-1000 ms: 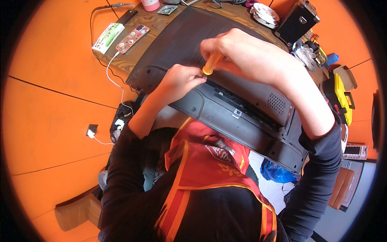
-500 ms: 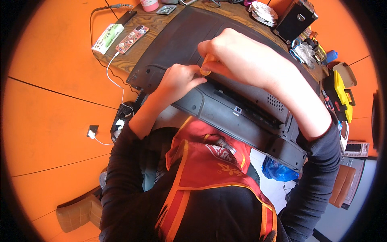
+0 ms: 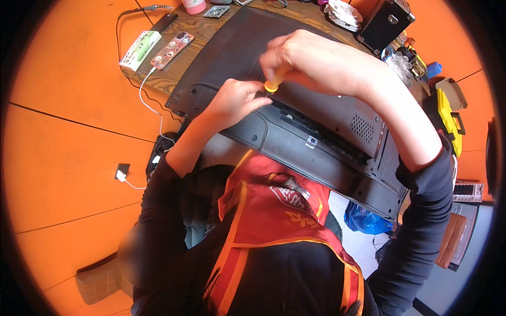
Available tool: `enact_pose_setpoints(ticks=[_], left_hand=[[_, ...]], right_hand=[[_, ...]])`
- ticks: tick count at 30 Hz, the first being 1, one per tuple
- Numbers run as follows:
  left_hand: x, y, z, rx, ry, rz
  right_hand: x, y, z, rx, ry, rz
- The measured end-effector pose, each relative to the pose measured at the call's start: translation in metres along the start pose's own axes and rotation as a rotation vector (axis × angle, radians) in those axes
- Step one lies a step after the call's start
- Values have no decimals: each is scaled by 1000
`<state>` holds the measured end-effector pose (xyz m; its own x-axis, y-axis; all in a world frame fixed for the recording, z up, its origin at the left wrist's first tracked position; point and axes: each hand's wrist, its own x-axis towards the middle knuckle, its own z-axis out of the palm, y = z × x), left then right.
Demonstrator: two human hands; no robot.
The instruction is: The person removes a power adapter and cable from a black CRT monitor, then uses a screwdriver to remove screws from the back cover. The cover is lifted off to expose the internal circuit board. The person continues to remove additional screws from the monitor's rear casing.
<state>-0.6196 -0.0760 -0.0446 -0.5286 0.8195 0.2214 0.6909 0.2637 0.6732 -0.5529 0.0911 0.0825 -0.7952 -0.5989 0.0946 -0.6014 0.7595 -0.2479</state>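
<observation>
A large black flat-screen housing (image 3: pixel 226 58), seemingly a television lying with its back up, rests on the table and reaches toward my lap. My right hand (image 3: pixel 308 60) is wrapped round the yellow-orange handle of a screwdriver (image 3: pixel 271 87), held upright over the long recessed slot (image 3: pixel 321 134) in the housing. At the slot's left end my left hand (image 3: pixel 232 105) is closed, thumb and forefinger pinched beside the screwdriver's shaft just below the handle. What lies between those fingertips is too small to make out, and the screwdriver's tip is hidden.
Left on the wooden table (image 3: pixel 176 73) are a phone (image 3: pixel 172 51) on a white cable and a green-white box (image 3: pixel 140 50). A black case (image 3: pixel 386 26) stands far right, near a yellow toolbox (image 3: pixel 449 118). A blue plastic bag (image 3: pixel 366 218) sits below the housing's right end.
My right hand has shifted its grip on the screwdriver, fingers and wrist turned, with more of the handle's lower end showing. My left hand stays nearly in place.
</observation>
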Motion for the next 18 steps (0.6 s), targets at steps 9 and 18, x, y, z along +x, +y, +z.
enact_pose_setpoints(ticks=[9,18], left_hand=[[3,-1,0,37,20,-11],[1,4,-9,47,-5,-56]], right_hand=[[-4,-6,-1,22,-37,217],[-9,-3,2,-21,6,251]])
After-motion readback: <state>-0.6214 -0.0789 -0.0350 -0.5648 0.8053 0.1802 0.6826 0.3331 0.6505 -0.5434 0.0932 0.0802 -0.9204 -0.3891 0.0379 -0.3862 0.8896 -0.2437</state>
